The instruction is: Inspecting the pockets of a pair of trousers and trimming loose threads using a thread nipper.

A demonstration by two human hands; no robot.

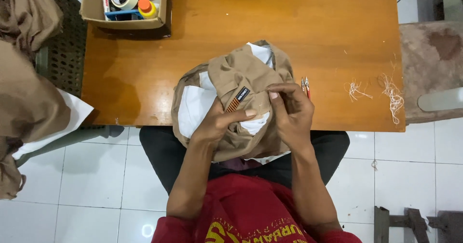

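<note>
A garment [231,93] lay bunched at the near edge of the table [299,35], partly over the person's lap; the left hand [217,125] gripped its near left side, the right hand [289,110] its near right side, thumbs close together on the fabric; a thread snip [305,86] lay on the table just right of the right hand; loose threads [393,96] lay farther right near the table's edge; a box [126,6] of supplies sat at the far left corner; more cloth [24,93] was heaped left of the table.
</note>
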